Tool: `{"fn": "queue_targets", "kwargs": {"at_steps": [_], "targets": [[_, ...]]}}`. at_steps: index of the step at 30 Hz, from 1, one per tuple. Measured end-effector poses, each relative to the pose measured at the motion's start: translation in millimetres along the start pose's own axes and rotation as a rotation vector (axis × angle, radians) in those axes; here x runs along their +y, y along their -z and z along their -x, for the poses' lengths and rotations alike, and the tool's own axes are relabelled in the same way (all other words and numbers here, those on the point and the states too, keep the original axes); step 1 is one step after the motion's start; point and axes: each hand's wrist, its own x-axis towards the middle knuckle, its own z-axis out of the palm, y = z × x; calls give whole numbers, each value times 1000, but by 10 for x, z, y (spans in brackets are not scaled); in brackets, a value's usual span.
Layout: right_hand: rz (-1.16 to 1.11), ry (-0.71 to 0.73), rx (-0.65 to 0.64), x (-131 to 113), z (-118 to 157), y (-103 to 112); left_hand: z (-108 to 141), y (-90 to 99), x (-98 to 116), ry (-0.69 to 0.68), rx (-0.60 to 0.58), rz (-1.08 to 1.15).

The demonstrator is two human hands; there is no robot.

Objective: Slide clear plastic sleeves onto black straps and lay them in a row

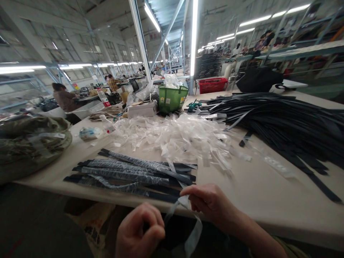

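A translucent plastic strip [194, 234] hangs in a loop over the table's front edge. The thumb and fingers of my right hand [208, 201] pinch its upper part. Lower down and to the left, my left hand [141, 229] is curled closed, and one arm of the strip runs in behind its fingers; the grip itself is partly hidden. Just beyond both hands lies a row of flat black straps [163, 196], several wrapped in crinkled clear plastic [125, 175].
Loose clear plastic strips [172, 134] are heaped mid-table. Long black straps [290, 125] fill the right side. Behind stand a green basket [172, 98], a red basket [213, 85] and a white box [142, 109]. An olive cloth bundle [32, 143] sits left. Other people work farther off.
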Motion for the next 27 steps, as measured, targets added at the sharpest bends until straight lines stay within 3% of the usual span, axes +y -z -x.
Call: {"fn": "queue_targets", "kwargs": {"at_steps": [4, 7, 9, 13, 20, 27], "targets": [[199, 196, -7, -104, -89, -48, -33, -314, -291, 399, -153, 442], [338, 320, 2, -134, -210, -126, 57, -502, -368, 522, -213, 750], [361, 347, 13, -113, -285, -188, 145, -553, -380, 620, -174, 848], [315, 303, 38, -8, -373, -315, 321, -473, -423, 761, -14, 889], [322, 232, 44, 153, -465, -488, 640, -240, -429, 884, 23, 869], [316, 194, 41, 215, -549, -578, 797, -210, -368, 934, -123, 745]]}}
